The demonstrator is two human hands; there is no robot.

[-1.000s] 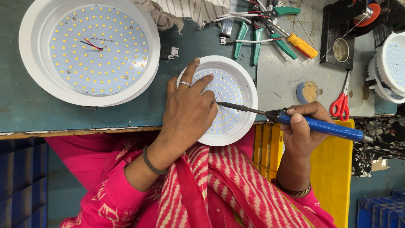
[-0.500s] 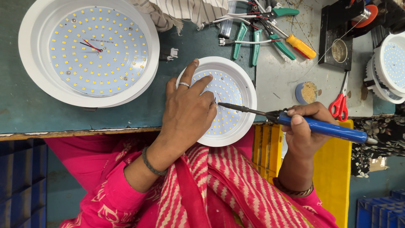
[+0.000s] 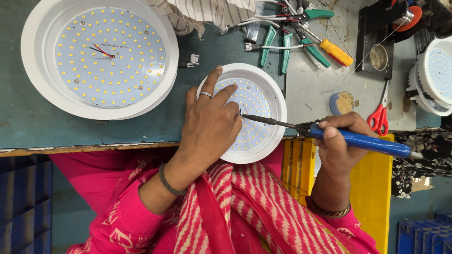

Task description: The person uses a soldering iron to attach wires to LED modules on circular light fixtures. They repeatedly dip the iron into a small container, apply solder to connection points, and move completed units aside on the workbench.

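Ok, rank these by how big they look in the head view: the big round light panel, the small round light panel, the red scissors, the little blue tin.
1. Big light panel
2. Small light panel
3. Red scissors
4. Blue tin

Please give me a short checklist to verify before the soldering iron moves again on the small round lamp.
1. Left hand steadies the small lamp: ok.
2. Right hand grips the blue soldering iron on its handle: ok.
3. Tip on the lamp board: ok; exact joint cannot tell.
4. Fingertips away from the tip: not ok, very close.
5. Lamp fully on the table: not ok, overhangs the edge.
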